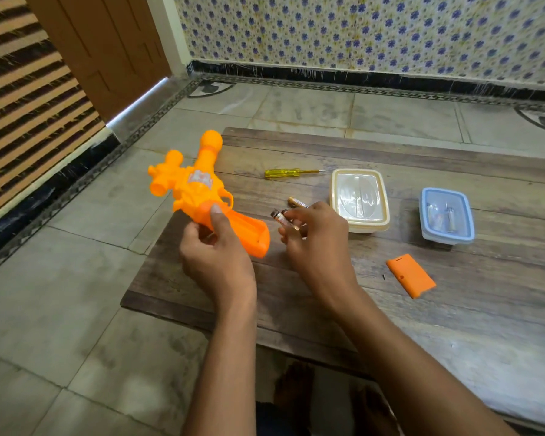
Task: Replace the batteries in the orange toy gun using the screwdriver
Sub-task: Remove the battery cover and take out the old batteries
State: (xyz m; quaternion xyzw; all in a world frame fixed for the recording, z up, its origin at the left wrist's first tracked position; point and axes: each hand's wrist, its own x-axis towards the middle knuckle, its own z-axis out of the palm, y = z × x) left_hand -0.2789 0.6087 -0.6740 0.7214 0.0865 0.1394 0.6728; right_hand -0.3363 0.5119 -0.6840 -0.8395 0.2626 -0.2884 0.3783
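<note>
My left hand (216,253) grips the orange toy gun (199,190) by its handle, above the table's left edge, with the open battery bay in the grip facing up. My right hand (315,237) holds batteries (283,218) just right of the grip; a third battery end (296,202) pokes out behind the fingers. The yellow screwdriver (285,173) lies on the table beyond the hands. The orange battery cover (411,275) lies to the right, with a small dark screw (384,276) beside it.
A cream lidded box (359,199) and a blue lidded box (447,215) holding batteries stand right of my hands on the low wooden table (453,309). Tiled floor surrounds it; a door and patterned wall stand behind.
</note>
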